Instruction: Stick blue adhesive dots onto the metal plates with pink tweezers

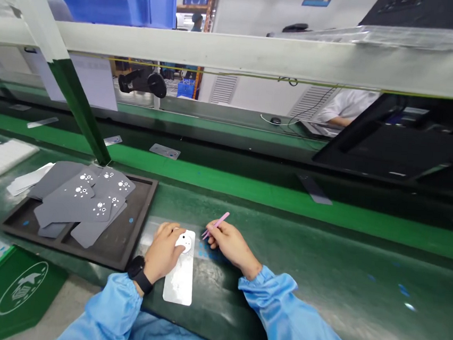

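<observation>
A glossy white phone back panel point(179, 280) with a round patch of small holes near its top lies on the green bench. My left hand point(164, 252), with a black watch at the wrist, grips the panel's upper left side, its thumb resting by the holes. Just right of the panel, my right hand point(229, 244) is closed on pink tweezers point(221, 219), whose tips point down toward the bench. Small blue film dots point(203, 252) on a clear strip lie under the tweezers. My fingers hide part of the panel's top left edge.
Grey phone panels with camera holes point(66, 194) are piled in a dark tray point(141, 220) on the left. A white stack point(3, 156) lies farther left. Below stands a green bin point(18, 294). Clear film strips point(164, 151) lie behind on the belt. A co-worker's sleeve point(347, 104) shows beyond.
</observation>
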